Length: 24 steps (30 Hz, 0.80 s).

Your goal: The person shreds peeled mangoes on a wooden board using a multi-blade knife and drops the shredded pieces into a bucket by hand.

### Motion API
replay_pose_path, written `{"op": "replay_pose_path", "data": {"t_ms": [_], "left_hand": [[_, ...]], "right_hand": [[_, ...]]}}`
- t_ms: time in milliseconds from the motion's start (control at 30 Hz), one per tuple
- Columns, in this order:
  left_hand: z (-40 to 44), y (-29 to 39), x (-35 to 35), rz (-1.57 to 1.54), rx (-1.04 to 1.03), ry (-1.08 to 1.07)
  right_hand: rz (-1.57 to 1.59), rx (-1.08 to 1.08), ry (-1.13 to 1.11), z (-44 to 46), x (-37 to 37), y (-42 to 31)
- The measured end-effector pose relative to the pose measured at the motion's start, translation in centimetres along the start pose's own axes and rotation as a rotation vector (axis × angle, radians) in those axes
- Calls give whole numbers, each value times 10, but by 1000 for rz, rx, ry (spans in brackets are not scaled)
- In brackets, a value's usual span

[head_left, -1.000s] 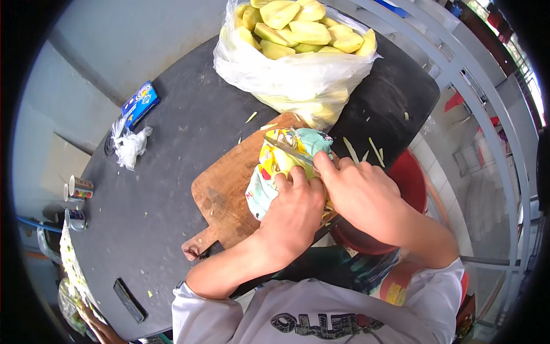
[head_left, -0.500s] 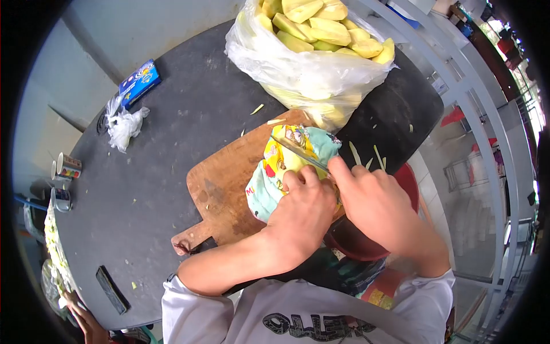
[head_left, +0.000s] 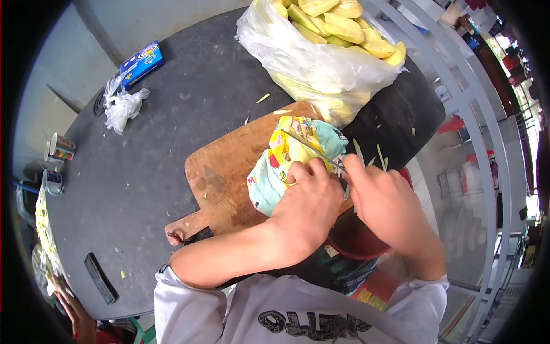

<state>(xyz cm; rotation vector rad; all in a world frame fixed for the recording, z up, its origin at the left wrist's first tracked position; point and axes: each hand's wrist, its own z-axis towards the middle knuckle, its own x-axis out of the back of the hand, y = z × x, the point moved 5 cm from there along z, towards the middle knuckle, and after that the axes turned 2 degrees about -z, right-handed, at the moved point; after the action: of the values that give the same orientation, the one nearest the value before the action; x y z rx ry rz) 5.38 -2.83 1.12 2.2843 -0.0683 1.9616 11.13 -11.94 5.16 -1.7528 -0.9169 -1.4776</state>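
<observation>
My right hand (head_left: pixel 385 200) is closed around the handle of a knife (head_left: pixel 309 144), its blade pointing up and left. Under the blade lies a pale yellow-green peeled fruit piece (head_left: pixel 298 153), which looks like green mango. With bent fingers, my left hand (head_left: pixel 309 198) grips that piece from the near side and hides part of it. Beneath both is a bunched, printed turquoise and yellow cloth (head_left: pixel 264 182), lying on a wooden cutting board (head_left: pixel 220 166) with a short handle.
Behind the board stands a white plastic bag (head_left: pixel 321 80) full of peeled fruit pieces (head_left: pixel 344 27). A dark red basin (head_left: pixel 358 243) sits below my right hand. The black table (head_left: pixel 154 160) also bears a blue box (head_left: pixel 141 63), a crumpled bag (head_left: pixel 125 108), cups (head_left: pixel 61 147) and a phone (head_left: pixel 100 278). Another person's hand (head_left: pixel 70 307) shows lower left.
The camera view has shifted a little. Both hands keep their hold on the fruit piece and knife, and the blade stays over the piece with only a slight shift.
</observation>
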Motion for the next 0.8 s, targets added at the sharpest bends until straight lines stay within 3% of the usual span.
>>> {"op": "replay_pose_path", "data": {"t_ms": [133,367,500,667,800], "left_hand": [[-5,-1,2,-69,-13,-26],[-4,0,-10,-119,97,73],[-1,4,-7,-83,-46,-3],[-9,2,-7,-71,155,157],[-4,4,-14,-20,-24,13]], "right_hand": [[12,-1,-9,12,-33,12],[105,-2,66,-3,-2,2],[7,-11,-24,6,-21,9],[106,-15,17,1,-16,4],[111,-53,15,3,-18,11]]}}
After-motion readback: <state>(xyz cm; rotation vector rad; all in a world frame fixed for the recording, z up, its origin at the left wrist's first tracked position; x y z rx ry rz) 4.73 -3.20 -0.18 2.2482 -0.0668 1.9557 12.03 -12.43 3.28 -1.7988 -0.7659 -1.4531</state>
